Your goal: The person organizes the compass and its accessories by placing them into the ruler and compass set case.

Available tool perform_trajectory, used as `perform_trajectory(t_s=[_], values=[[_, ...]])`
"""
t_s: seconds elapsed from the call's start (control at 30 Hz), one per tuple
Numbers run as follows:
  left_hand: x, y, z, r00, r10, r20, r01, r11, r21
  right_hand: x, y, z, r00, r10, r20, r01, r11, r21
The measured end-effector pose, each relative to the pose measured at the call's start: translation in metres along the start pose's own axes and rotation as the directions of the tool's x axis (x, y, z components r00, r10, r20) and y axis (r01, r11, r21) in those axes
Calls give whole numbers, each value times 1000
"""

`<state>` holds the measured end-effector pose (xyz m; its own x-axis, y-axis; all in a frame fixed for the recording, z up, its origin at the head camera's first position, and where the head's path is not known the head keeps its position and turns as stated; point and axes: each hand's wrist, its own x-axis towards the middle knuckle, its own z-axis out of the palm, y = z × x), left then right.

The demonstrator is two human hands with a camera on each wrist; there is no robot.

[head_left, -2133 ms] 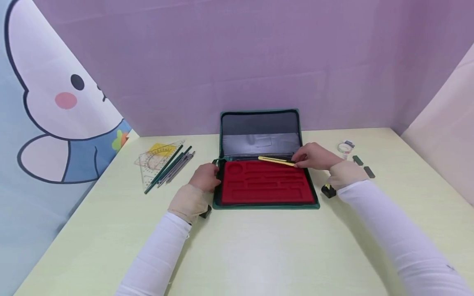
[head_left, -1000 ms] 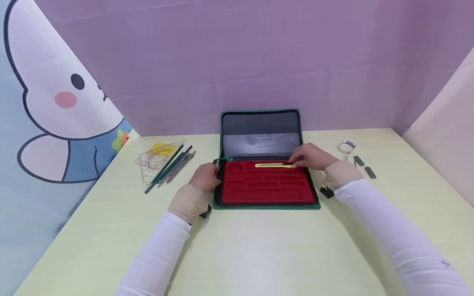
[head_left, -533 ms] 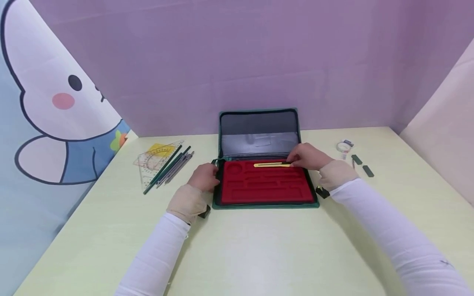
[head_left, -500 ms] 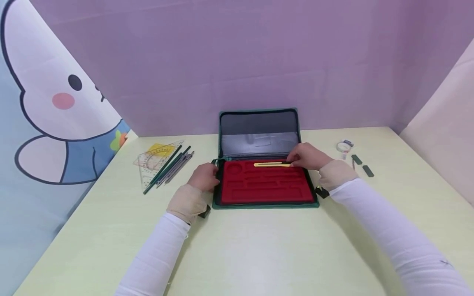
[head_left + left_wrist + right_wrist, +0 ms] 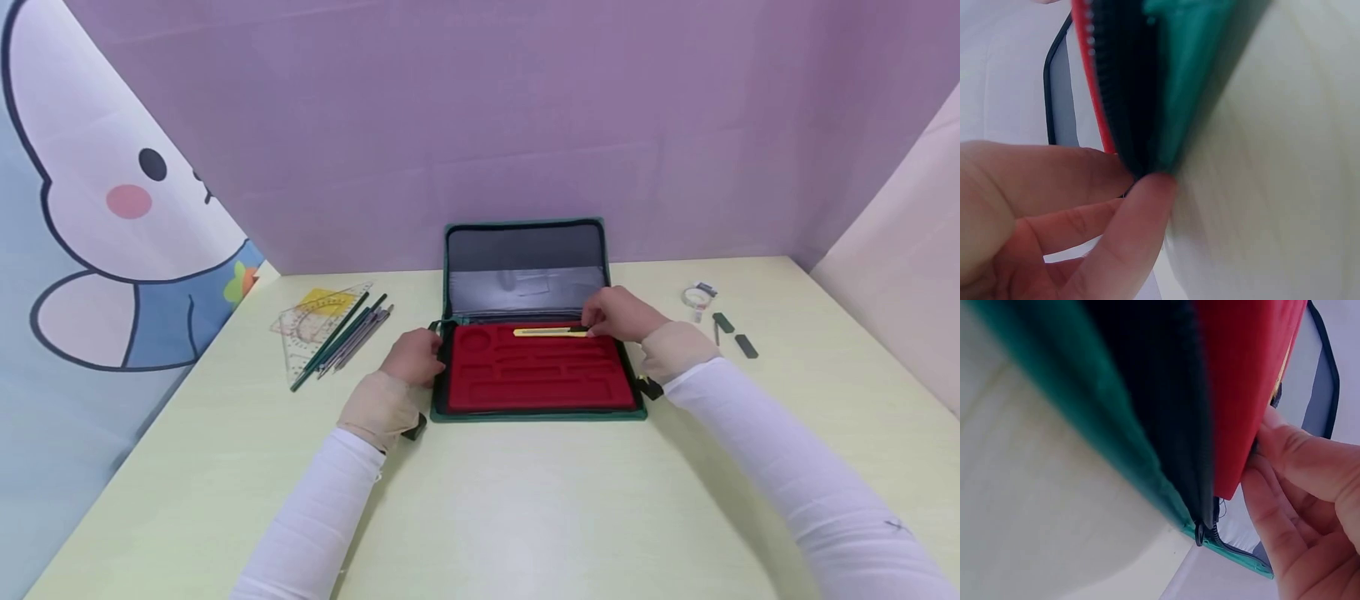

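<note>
Pinching the yellow cutter, right hand has levelled it over red foam; left hand grips case.

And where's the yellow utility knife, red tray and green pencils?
Yellow utility knife [image 5: 546, 332]: head view, mid-handle.
Red tray [image 5: 540, 392]: head view, its long front slot.
Green pencils [image 5: 330, 341]: head view, middle of leftmost one.

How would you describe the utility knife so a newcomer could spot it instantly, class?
Find the open green zip case on the table. Along the far edge of its red tray, the right hand pinches one end of the slim utility knife, the only yellow thing there.
</note>
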<state>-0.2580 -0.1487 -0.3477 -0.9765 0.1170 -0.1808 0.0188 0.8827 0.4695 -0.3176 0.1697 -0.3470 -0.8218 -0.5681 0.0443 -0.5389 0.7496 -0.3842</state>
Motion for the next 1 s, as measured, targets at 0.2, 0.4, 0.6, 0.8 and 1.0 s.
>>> perform_trajectory(t_s=[0.2, 0.4, 0.6, 0.8, 1.0], values=[[0, 1, 0, 1000, -5, 6, 5, 1000, -8, -1, 0, 1, 1000, 28, 12, -28, 1000, -1], [1, 0, 0, 1000, 3, 3, -3, 1000, -8, -2, 0, 0, 1000, 12, 17, -11, 1000, -13], [1, -1, 1, 1000, 4, 9, -4, 1000, -4, -3, 3, 1, 999, -23, 27, 24, 1000, -14], [1, -2, 1, 1000, 14, 9, -14, 1000, 2, -10, 9, -1, 996, -86, -4, 86, 996, 4], [1, -2, 0, 1000, 6, 3, -6, 1000, 2, -22, 18, -15, 992, -48, -120, 55, 997, 55]])
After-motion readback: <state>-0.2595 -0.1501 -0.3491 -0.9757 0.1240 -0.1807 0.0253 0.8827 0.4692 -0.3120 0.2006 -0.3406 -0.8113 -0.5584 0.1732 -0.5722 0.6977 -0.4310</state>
